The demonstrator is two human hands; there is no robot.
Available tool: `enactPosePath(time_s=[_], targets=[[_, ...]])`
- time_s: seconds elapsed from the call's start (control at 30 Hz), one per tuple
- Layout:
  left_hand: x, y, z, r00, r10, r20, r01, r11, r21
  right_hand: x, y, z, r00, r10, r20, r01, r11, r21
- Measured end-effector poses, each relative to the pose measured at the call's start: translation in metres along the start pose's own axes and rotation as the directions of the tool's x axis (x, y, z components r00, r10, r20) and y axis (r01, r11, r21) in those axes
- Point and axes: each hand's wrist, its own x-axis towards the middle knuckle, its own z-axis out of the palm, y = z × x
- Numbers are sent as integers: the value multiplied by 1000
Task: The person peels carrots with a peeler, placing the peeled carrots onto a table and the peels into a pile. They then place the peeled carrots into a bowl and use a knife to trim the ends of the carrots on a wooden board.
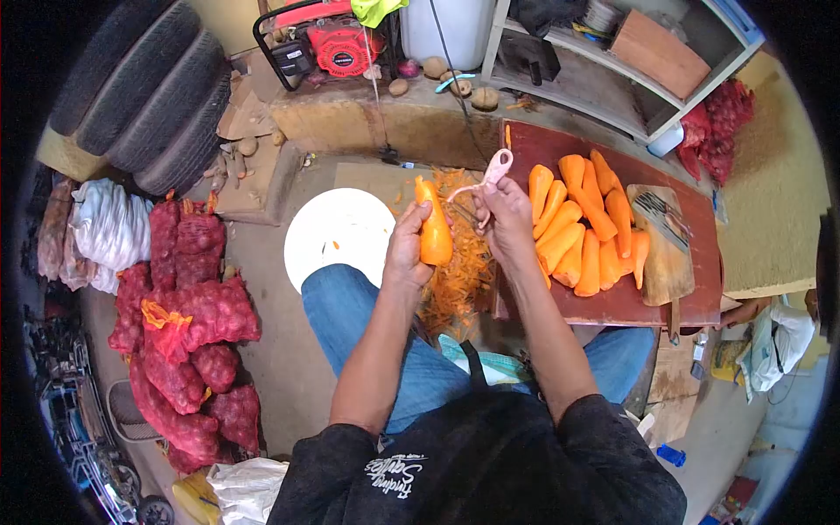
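Peeling session looks pretty far along, I'd say. The left hand (407,249) is wrapped around a carrot (434,232), holding it upright over the lap, and the right hand (506,219) is gripping a pale pink peeler (488,175) with its blade end right at the carrot's upper part. The carrot in hand looks smooth and bright already, so my guess is it's mostly stripped.

What's done: a good pile of peeled carrots (582,232) lies side by side on the dark red counter (612,302) just right of the hands, next to a wooden cutting board (665,249) with a knife on it. A heap of orange peelings (459,271) sits on the floor below the hands, between the knees.

What's left: hard to call. I can't spot a stack of unpeeled carrots anywhere, so this could be one of the last. The white round lid or plate (337,232) on the floor has only a scrap or two on it. The red mesh sacks (188,332) off to the left hold something else, onions maybe.
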Motion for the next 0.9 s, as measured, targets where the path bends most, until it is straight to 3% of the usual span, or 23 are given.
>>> enactPosePath(time_s=[0.03,0.17,0.2,0.3,0.33,0.47,0.57,0.63,0.7,0.8,0.9], targets=[[7,-5,-7,1000,24,17,-23,999,-32,-5,-7,1,999,27,19,-28,999,39],[-2,-1,15,999,42,7,-42,997,-67,-34,-8,5,963,158,220,-75,936,-343],[1,-4,9,998,56,1,-56,997,-46,-29,-9,4,972,162,168,-105,946,-307],[8,-6,-5,997,74,-6,-74,997,16,5,6,-5,999,-47,-16,42,977,-211],[3,-7,-2,998,57,-5,-57,998,30,13,3,-9,1000,-29,4,29,995,-93],[-5,-3,20,996,49,-68,-50,999,-7,-18,-21,-1,963,170,207,-129,972,-197],[-4,-1,25,996,68,-61,-69,998,-2,-27,-13,0,951,209,230,-133,943,-306],[-6,-7,19,997,58,-54,-55,997,55,-2,3,-10,999,28,37,-19,979,-205],[-3,-10,13,997,51,-54,-44,991,128,14,-4,-16,998,4,-67,-7,999,-45],[5,-13,0,994,65,-86,-57,993,99,-3,-20,-14,989,82,123,-54,975,-215],[1,-6,17,994,72,-82,-74,997,-24,-38,-26,4,935,279,221,-195,920,-339]])
